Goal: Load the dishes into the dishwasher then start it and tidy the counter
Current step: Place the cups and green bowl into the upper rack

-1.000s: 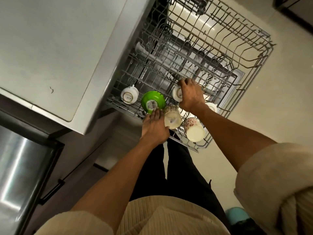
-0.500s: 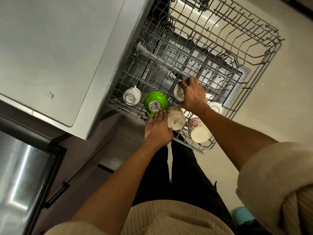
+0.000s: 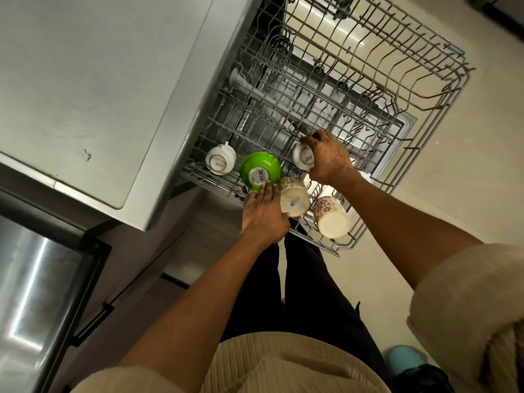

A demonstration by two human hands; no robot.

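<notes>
Both bare forearms reach forward and down from rolled beige sleeves, the left arm running up the middle of the view and the right arm coming in from the right. The left hand (image 3: 265, 215) lies back-up with its fingers (image 3: 268, 191) straight and close together (thumb side hidden). The right hand (image 3: 329, 160) sits farther out, knuckles up, its fingers curled downward.

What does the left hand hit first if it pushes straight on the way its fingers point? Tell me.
Probably the green bowl. The left hand lies with straight fingers aimed up and away, their tips at the bowl's near edge, beside the floral mug. Whether they already touch it is unclear.
</notes>
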